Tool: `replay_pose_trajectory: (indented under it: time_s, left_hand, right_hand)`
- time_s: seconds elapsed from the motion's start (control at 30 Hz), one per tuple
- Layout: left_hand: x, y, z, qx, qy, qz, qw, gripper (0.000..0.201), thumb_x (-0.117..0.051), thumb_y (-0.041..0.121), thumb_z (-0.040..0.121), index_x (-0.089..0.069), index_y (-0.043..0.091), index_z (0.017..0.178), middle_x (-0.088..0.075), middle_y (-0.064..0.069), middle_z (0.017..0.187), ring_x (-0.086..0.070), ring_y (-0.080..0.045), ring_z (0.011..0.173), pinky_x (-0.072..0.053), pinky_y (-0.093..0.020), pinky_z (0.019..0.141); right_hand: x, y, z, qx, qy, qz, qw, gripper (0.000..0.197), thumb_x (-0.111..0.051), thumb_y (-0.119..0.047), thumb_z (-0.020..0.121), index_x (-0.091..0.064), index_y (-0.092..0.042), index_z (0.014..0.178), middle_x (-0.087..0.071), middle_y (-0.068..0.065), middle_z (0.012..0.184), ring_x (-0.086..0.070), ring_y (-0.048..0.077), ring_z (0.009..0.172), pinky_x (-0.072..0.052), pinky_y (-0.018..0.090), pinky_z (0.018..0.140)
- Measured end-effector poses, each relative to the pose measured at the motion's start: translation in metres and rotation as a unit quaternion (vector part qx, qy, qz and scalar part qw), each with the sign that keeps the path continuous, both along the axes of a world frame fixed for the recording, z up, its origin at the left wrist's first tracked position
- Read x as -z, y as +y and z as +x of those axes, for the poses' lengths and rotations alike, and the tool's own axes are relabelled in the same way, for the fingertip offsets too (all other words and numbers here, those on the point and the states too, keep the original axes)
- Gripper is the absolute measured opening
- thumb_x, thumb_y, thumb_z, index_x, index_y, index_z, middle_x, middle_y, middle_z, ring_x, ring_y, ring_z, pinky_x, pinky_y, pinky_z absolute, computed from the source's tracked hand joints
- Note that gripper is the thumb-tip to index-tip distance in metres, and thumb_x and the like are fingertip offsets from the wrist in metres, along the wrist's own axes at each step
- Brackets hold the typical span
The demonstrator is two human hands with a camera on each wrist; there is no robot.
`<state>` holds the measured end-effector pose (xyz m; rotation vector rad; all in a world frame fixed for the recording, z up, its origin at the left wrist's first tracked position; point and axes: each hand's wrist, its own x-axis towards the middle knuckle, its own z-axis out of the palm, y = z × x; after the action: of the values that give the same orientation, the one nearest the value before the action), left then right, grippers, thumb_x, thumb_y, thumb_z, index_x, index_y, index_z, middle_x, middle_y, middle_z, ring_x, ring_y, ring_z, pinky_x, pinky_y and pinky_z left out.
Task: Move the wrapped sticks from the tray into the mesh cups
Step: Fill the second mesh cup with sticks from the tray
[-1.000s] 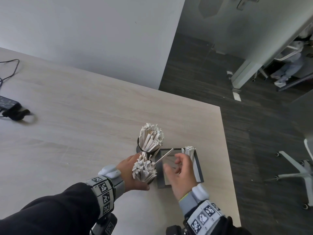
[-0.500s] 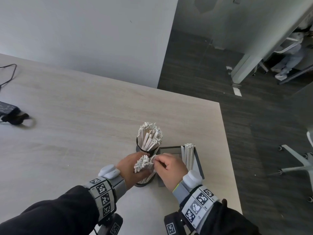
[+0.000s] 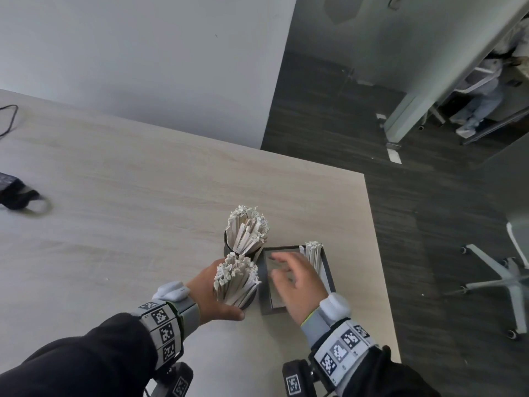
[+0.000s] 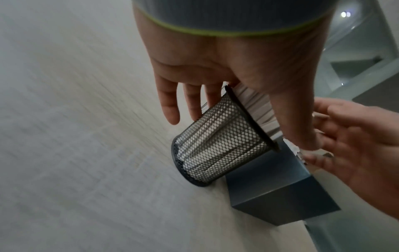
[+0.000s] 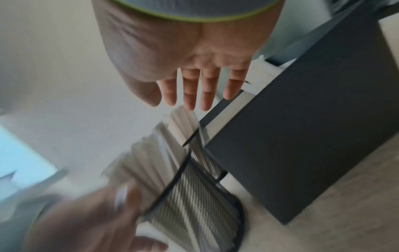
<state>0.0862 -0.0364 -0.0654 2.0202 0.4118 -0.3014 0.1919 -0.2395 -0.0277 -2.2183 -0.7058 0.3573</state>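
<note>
Two black mesh cups stand packed with white wrapped sticks, the far cup behind the near cup. My left hand holds the near cup, thumb across its front and fingers behind it. Just right of the cups sits the dark tray, with a small bunch of wrapped sticks along its right wall. My right hand hovers over the tray with its fingers spread and straight, holding nothing. Its palm hides part of the tray floor.
The pale wooden table ends close to the right of the tray, at the table edge. A black power adapter with cable lies at the far left. A white chair base stands on the dark floor.
The right hand carried one stick from the tray to the near cup, let it go there, and has moved back right over the tray, empty. The left hand stayed on the near cup.
</note>
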Motion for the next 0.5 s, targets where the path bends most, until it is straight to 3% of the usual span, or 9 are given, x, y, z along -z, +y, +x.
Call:
replay_pose_trajectory:
  time_s: [0.07, 0.13, 0.23, 0.33, 0.5]
  left_hand:
    - [0.003, 0.001, -0.001, 0.006, 0.016, 0.023, 1.000, 0.113, -0.088, 0.054, 0.043, -0.032, 0.037, 0.139, -0.053, 0.018, 0.126, -0.054, -0.007, 0.115, -0.046, -0.030, 0.099]
    - [0.007, 0.001, -0.001, 0.003, 0.023, 0.030, 0.999, 0.112, -0.087, 0.055, 0.043, -0.031, 0.039, 0.139, -0.055, 0.019, 0.123, -0.056, -0.007, 0.112, -0.047, -0.029, 0.096]
    - [0.008, 0.002, -0.001, 0.004, 0.028, 0.035, 0.999, 0.113, -0.086, 0.059, 0.041, -0.031, 0.041, 0.138, -0.056, 0.020, 0.121, -0.058, -0.007, 0.109, -0.049, -0.029, 0.094]
    - [0.007, 0.002, -0.001, 0.006, 0.033, 0.033, 0.999, 0.112, -0.086, 0.059, 0.041, -0.032, 0.042, 0.138, -0.057, 0.020, 0.119, -0.058, -0.007, 0.108, -0.049, -0.030, 0.094]
    - [0.007, 0.002, -0.001, 0.007, 0.041, 0.034, 0.999, 0.111, -0.088, 0.058, 0.044, -0.031, 0.043, 0.138, -0.057, 0.021, 0.120, -0.057, -0.007, 0.108, -0.049, -0.029, 0.093]
  right_hand:
    - [-0.003, -0.009, 0.016, 0.129, 0.059, 0.014, 0.990, 0.016, -0.055, -0.021, 0.092, -0.066, -0.031, 0.095, -0.066, -0.012, 0.097, -0.061, 0.004, 0.088, -0.045, 0.019, 0.073]
    - [-0.001, -0.017, 0.030, 0.164, 0.110, -0.075, 0.978, 0.017, -0.053, -0.023, 0.091, -0.068, -0.032, 0.090, -0.069, -0.010, 0.090, -0.063, 0.014, 0.085, -0.046, 0.022, 0.070]
    - [0.004, -0.019, 0.037, 0.085, 0.103, -0.216, 0.967, 0.025, -0.052, -0.030, 0.091, -0.068, -0.030, 0.110, -0.069, -0.007, 0.111, -0.063, 0.016, 0.100, -0.047, 0.023, 0.084]
    - [0.010, -0.005, 0.037, -0.014, 0.067, -0.301, 0.951, 0.044, -0.052, -0.035, 0.089, -0.056, -0.027, 0.131, -0.058, -0.003, 0.134, -0.056, 0.020, 0.120, -0.043, 0.027, 0.098]
    - [0.035, 0.025, 0.040, -0.094, 0.000, -0.425, 0.900, 0.040, -0.050, -0.033, 0.091, -0.052, -0.016, 0.128, -0.054, 0.006, 0.134, -0.054, 0.028, 0.121, -0.042, 0.034, 0.100]
